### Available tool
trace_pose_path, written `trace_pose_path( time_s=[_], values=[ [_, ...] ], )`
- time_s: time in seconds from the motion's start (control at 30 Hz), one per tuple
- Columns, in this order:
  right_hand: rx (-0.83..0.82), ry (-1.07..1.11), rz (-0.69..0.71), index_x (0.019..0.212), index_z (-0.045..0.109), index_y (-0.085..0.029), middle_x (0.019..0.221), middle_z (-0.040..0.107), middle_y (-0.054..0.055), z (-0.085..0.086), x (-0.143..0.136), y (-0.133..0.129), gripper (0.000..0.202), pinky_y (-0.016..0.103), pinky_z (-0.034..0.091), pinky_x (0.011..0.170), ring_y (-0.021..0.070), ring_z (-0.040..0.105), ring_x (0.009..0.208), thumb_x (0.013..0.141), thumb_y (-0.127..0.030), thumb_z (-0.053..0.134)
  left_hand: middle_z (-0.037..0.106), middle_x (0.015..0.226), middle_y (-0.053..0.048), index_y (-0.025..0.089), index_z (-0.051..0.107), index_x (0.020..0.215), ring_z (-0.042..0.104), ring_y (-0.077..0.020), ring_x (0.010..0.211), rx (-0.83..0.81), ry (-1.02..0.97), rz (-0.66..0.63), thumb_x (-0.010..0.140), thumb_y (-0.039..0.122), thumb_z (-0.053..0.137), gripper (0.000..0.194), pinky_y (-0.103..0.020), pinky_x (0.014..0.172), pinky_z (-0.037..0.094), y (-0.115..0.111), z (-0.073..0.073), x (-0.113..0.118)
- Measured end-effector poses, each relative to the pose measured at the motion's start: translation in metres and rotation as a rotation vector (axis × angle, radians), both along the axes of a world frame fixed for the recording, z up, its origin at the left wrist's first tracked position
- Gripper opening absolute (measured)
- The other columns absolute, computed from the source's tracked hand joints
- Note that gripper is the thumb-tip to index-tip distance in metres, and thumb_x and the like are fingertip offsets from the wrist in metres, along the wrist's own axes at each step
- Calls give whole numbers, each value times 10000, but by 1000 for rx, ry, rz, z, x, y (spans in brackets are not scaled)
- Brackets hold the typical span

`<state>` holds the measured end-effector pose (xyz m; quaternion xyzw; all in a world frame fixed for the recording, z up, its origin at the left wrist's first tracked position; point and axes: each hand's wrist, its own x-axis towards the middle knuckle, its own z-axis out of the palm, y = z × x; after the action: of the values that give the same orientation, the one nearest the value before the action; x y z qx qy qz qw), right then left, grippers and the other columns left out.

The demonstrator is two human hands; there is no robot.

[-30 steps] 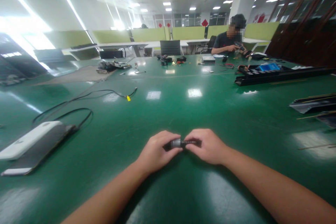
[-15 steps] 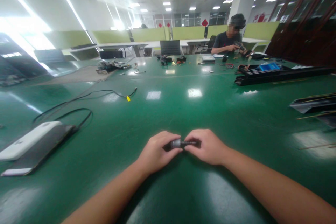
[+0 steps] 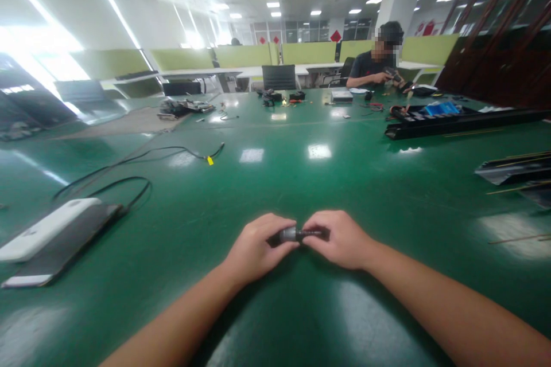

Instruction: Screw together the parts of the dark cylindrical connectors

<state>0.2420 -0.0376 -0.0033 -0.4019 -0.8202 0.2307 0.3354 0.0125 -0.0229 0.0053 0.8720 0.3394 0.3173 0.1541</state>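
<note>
Head view: left hand (image 3: 258, 248) grips a small grey-and-black cylindrical piece (image 3: 289, 234); right hand (image 3: 339, 241) curls around its thin dark shaft (image 3: 310, 233). Piece sits between the hands, well apart from the bench (image 3: 279, 180)'s far edge. Versus one second ago: no visible shift; judged a steady hold, no visible progress.

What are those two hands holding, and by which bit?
A small grey-and-black cylindrical object: the left hand grips its thicker grey part, the right hand its thin black part. Its material can't be told.
</note>
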Motion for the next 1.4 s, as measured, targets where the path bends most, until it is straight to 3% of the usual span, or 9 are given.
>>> trace_pose_path(
  time_s=[1.4],
  values=[
    [-48, 2, -42, 883, 720, -191, 788, 692, 13, 3, 2, 1, 79, 257, 426, 660, 150, 600, 702, 828, -244, 698, 719, 991, -31, 228, 685, 1085, 658, -151, 887, 21, -2, 7, 825, 291, 729, 271, -281, 815, 524, 3, -1, -4]
  ],
)
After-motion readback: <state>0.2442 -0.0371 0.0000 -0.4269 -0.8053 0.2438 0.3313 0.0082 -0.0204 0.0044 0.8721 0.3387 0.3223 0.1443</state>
